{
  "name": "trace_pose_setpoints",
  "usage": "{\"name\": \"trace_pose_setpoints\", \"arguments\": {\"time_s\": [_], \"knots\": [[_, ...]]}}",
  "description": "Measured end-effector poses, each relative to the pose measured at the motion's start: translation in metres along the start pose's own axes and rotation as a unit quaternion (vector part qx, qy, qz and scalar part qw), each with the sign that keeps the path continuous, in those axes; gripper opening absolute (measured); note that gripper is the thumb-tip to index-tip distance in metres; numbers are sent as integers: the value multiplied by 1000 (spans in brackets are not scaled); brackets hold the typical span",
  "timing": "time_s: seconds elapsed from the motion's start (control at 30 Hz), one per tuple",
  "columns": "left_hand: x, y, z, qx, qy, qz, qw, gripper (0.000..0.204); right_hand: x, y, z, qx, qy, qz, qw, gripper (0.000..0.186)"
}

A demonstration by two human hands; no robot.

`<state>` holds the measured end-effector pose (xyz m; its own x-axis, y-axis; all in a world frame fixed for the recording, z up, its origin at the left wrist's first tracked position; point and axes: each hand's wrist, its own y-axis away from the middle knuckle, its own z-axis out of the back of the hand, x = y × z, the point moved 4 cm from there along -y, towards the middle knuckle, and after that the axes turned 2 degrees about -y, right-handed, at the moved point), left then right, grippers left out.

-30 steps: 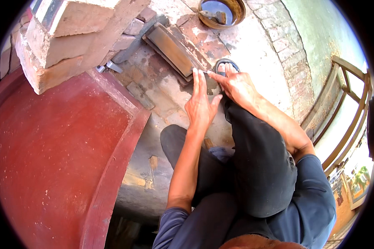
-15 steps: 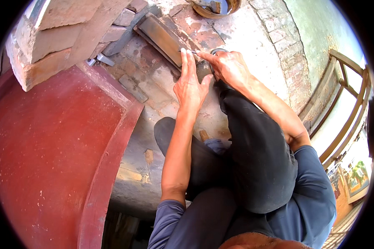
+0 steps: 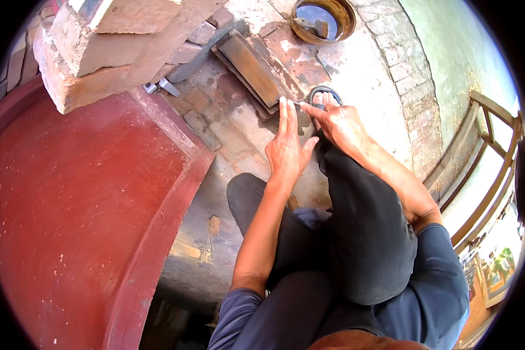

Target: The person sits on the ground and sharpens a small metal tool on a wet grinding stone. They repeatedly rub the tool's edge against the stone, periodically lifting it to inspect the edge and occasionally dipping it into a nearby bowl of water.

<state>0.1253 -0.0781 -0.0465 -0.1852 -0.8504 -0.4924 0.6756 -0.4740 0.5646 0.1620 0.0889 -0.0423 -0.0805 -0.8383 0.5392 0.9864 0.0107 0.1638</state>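
Observation:
A long brown sharpening stone lies slantwise on a block on the brick floor ahead of me. At its near end, my left hand reaches out with straight fingers, their tips pressing down at the stone's edge and the thumb apart. My right hand is closed, its index finger pointing toward the left fingertips. Between the two hands shows a thin dark metal tool, gripped by the right one. Most of this tool is hidden, so its exact kind cannot be made out.
A round bowl of water, with a brush-like piece inside, stands beyond the stone. My sandaled foot is beside the right hand. A red panel and stacked bricks rise at left; a wooden frame stands at right.
My view has shifted, so the stone, bowl and hands appear lower and farther right. Both hands stay at the stone's near end with much the same hold.

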Motion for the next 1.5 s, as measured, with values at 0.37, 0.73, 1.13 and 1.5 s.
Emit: {"name": "trace_pose_setpoints", "arguments": {"time_s": [0.37,0.73,1.13,1.5], "knots": [[2,-5,5,-1,16,8,1000,112,0,-4,-2,-37,-18,12,999,54],[7,-13,7,-38,23,-6,999,112,-1,-15,-6,16,-43,-22,999,59],[10,-26,21,-66,13,-10,998,107,9,-36,2,23,-85,-39,995,55],[10,-24,15,-51,26,-10,998,110,8,-30,0,27,-77,-41,996,56]]}}
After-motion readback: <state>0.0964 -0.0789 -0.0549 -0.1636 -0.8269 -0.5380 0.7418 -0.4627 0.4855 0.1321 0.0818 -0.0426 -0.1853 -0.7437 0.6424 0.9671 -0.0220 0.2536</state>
